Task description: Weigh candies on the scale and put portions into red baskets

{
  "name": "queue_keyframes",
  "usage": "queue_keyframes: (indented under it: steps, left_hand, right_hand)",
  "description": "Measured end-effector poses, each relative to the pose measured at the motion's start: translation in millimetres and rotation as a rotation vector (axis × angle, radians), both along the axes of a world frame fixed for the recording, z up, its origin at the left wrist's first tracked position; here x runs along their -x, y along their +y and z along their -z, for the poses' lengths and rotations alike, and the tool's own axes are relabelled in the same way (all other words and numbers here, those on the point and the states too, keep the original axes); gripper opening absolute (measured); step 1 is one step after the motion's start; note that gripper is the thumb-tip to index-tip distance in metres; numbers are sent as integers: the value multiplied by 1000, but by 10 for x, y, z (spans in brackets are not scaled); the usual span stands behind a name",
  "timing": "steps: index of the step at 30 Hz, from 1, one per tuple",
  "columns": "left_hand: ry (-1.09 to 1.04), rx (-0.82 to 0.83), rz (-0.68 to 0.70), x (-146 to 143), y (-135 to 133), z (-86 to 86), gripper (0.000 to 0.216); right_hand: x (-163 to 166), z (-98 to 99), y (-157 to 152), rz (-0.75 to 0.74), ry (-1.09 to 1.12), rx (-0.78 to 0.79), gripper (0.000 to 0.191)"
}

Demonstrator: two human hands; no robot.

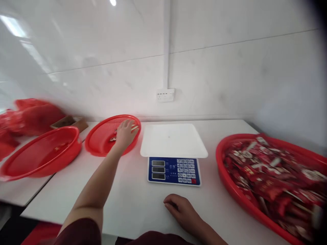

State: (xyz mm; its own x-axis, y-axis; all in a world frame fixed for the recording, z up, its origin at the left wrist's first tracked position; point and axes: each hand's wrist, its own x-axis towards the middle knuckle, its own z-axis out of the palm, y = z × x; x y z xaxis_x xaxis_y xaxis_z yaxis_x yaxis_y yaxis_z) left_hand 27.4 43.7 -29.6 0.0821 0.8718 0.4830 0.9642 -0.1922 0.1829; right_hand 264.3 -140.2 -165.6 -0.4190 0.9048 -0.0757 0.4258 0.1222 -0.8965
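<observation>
My left hand [125,133] reaches into a small round red basket [99,143] left of the scale, its fingers over a few small packets [134,128]; whether it grips one is hidden. My right hand [182,210] rests on the white table in front of the scale, fingers curled under, nothing visible in it. The electronic scale [173,154] has a bare white pan and a blue keypad panel. A big red basket [230,183] on the right is heaped with several red snack packets [270,177].
A larger red basket [41,156] sits on a neighbouring table at left, holding a packet or two. Red plastic bags [28,117] and a cardboard box [70,121] lie behind it. A tiled wall with a socket [165,95] backs the table.
</observation>
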Motion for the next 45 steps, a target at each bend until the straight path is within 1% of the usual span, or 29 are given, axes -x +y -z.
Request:
queue_keyframes:
  steps: [2,4,6,7,9,11,12,13,14,15,17,19,22,24,26,29,32,35,41,43,45]
  left_hand:
    - [-109,-31,105,-24,-126,-15,40]
    - [-266,-26,187,-158,-293,-27,40]
    - [-464,-45,273,-328,-500,-38,41]
    - [-609,-31,339,-404,-607,-40,40]
    - [-885,3,462,-516,-790,-23,34]
    - [-1056,101,582,-576,-895,29,28]
    - [-1093,164,629,-592,-915,65,25]
    - [-1107,232,663,-604,-917,105,24]
    - [-1113,299,683,-614,-908,143,24]
    - [-1120,361,691,-624,-895,177,24]
    - [-1182,467,711,-652,-878,220,24]
    - [-1292,574,739,-685,-888,228,24]
    - [-1425,687,737,-716,-924,199,22]
    - [-1472,713,716,-710,-929,175,21]
    - [-1502,704,698,-681,-909,159,20]
    - [-1538,652,682,-606,-849,145,18]
    - [-1588,575,690,-514,-790,128,13]
    - [-1638,492,709,-416,-752,98,10]
    - [-1677,397,685,-266,-716,29,8]
    - [-1689,380,672,-249,-704,24,8]
    - [-1698,373,667,-241,-691,32,9]
  right_hand:
    - [2,-36,-18,11,1,-16,20]
    - [-49,-129,-37,6,7,-24,21]
    - [-175,-303,-61,23,4,-48,21]
    - [-269,-419,-77,59,-8,-74,22]
    - [-513,-687,-105,171,-47,-122,24]
    - [-817,-951,-104,331,-124,-205,25]
    - [-985,-1061,-82,426,-193,-259,25]
    - [-1157,-1149,-41,484,-296,-296,24]
    - [-1328,-1210,17,551,-412,-312,24]
    - [-1493,-1245,90,589,-526,-292,26]
    - [-1780,-1240,271,576,-717,-224,37]
    - [-1972,-1166,470,524,-809,-134,51]
    - [-2045,-1004,735,476,-831,-51,67]
    - [-1980,-902,850,496,-873,-22,70]
    - [-1884,-824,897,540,-942,-29,66]
    - [-1786,-762,870,555,-1002,-126,50]
    - [-1778,-757,813,524,-1008,-192,40]
    - [-1813,-786,799,513,-999,-198,39]
    - [-1968,-927,865,554,-838,-257,36]
    - [-2054,-1000,879,625,-774,-271,36]
    - [-2139,-1078,881,759,-627,-271,36]
